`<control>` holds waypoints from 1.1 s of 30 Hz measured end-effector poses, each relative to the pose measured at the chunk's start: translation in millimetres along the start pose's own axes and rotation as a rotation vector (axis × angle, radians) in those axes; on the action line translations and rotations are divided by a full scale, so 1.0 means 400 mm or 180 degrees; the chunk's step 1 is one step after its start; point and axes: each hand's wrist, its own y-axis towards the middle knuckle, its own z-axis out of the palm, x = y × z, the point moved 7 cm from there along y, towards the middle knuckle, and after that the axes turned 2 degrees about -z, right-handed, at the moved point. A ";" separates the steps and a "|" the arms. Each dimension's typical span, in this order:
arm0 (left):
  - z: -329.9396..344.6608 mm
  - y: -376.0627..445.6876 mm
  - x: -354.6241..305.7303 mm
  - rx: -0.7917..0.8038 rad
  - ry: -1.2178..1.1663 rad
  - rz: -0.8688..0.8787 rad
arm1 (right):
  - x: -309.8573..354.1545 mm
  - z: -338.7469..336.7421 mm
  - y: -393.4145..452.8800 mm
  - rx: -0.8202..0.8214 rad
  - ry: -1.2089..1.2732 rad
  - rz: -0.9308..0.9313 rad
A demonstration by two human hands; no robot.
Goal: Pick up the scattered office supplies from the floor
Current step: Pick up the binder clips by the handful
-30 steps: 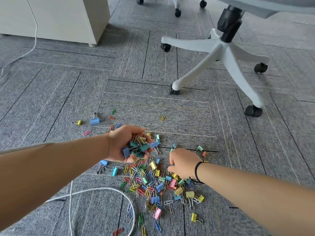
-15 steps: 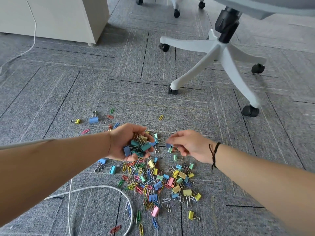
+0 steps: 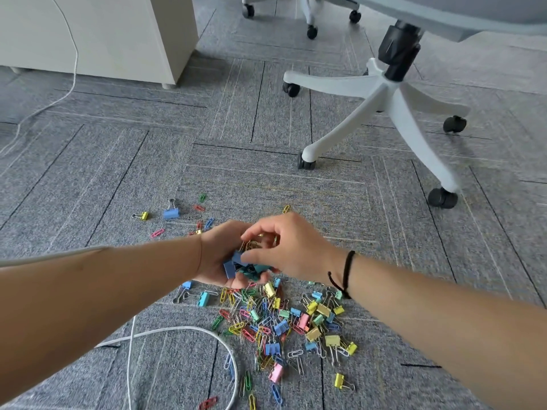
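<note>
Head view: the floor [image 3: 296,179] is grey carpet tile with dark seams and thin pale stripes. At far left stands a pale cabinet [image 3: 118,34] on short feet, with a thin white cord [image 3: 68,81] trailing down its front and across the carpet. At upper right a chair [image 3: 393,93] shows its white star base, black castors and black column; the castors of a second chair [image 3: 310,22] show at the top edge. A white cable [image 3: 189,329] loops over the carpet in the near foreground, just left of the clips.

The clips [image 3: 284,324], coloured binder clips and paper clips, lie heaped on the floor just below the hands, between the cable loop and the right forearm. A few strays lie apart at upper left: a blue clip [image 3: 171,213], a yellow clip [image 3: 143,215] beside it, and some loose paper clips near the left wrist.

The left hand [image 3: 219,258] is cupped palm up above the heap, its fingers curled round a handful [image 3: 239,266] of blue and teal binder clips. The right hand [image 3: 293,250], with a black band [image 3: 344,275] at the wrist, reaches over that handful; its fingers [image 3: 260,229] are bent and close together, tips down among the held clips. Whether they pinch a clip I cannot tell, since the hand covers it. Both forearms cross the lower frame and hide part of the carpet.
</note>
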 end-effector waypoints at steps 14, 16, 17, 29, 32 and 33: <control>-0.102 -0.055 -0.048 -0.0384 -0.0349 0.0442 | -0.278 -0.058 0.018 -0.0243 -0.0926 0.0946; -0.115 -0.065 -0.050 -0.0437 -0.0390 0.0486 | -0.279 -0.019 0.044 0.0039 -0.1425 0.0838; -0.121 -0.069 -0.050 -0.0453 -0.0397 0.0494 | -0.280 0.001 0.058 0.0108 -0.1568 0.0836; -0.135 -0.090 -0.028 -0.0521 -0.0396 0.0423 | -0.283 0.101 0.111 0.0080 -0.2331 0.0750; -0.123 -0.087 -0.033 -0.0538 -0.0352 0.0429 | -0.293 0.080 0.099 0.0062 -0.2060 0.0873; -0.118 -0.085 -0.036 -0.0538 -0.0323 0.0427 | -0.301 0.069 0.091 0.0075 -0.1835 0.0973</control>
